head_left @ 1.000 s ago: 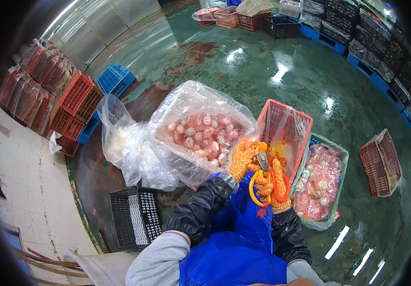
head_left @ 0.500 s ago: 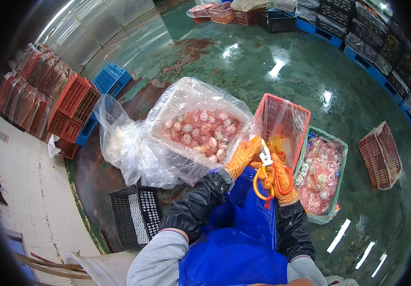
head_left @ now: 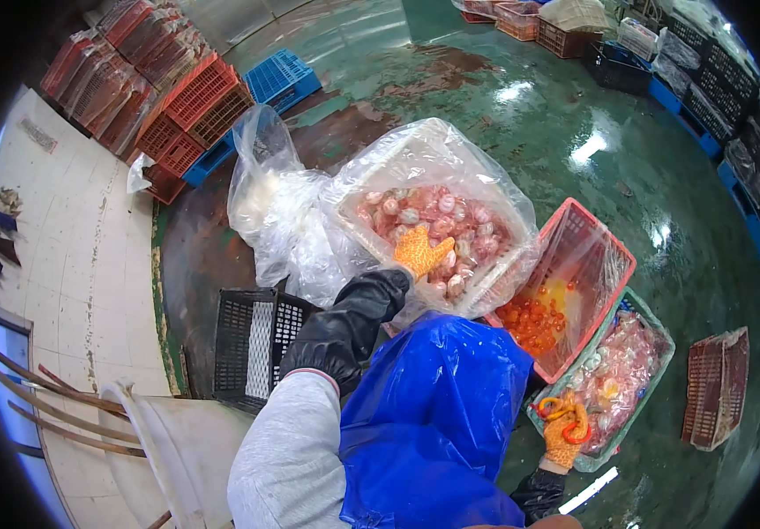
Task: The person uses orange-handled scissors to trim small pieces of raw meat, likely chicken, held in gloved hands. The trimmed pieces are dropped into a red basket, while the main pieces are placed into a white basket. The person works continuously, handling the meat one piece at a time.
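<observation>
1. Shellfish (head_left: pixel 437 225) fill the plastic-lined white box on the floor; left hand (head_left: pixel 421 251) reaches in, fingers spread wide, holding nothing.
2. Right hand (head_left: pixel 563 432) holds a tool with orange loops beside the green crate (head_left: pixel 653 388); it might snag the liner.

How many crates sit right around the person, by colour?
White bag-lined box: 1
Red crate: 1
Green crate: 1
Black crate: 1
Dark red crate, far right: 1
Total: 5
</observation>
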